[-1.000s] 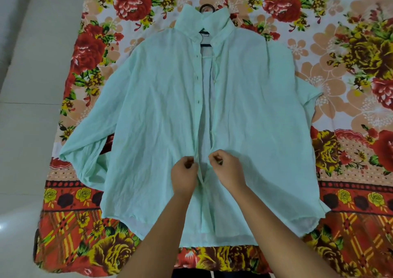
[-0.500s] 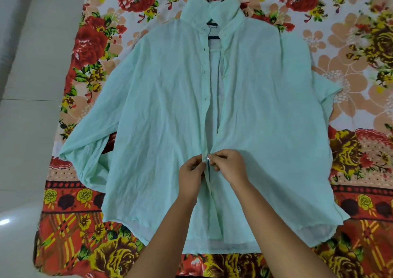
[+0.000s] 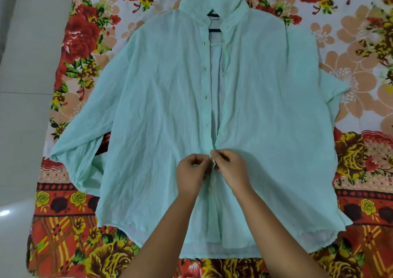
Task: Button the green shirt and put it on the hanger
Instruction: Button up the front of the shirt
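Observation:
A pale green shirt [image 3: 153,116] lies flat and face up on a flowered sheet, collar at the far end. A dark hanger [image 3: 214,23] sits inside the neck, its hook poking out above the collar. The front stands apart from the collar down to my hands. My left hand [image 3: 191,172] pinches the buttonhole edge low on the shirt. My right hand [image 3: 230,169] pinches the button edge and presses it against the left one. The two edges meet between my fingertips. The button itself is hidden by my fingers.
The flowered sheet [image 3: 361,69] in red, orange and yellow spreads under the shirt on all sides. Pale floor tiles [image 3: 23,69] run along the left edge of the sheet.
My hands came together from a small gap, pulling the two front edges closed at the low button. The view has shifted slightly, so the shirt sits higher and further right.

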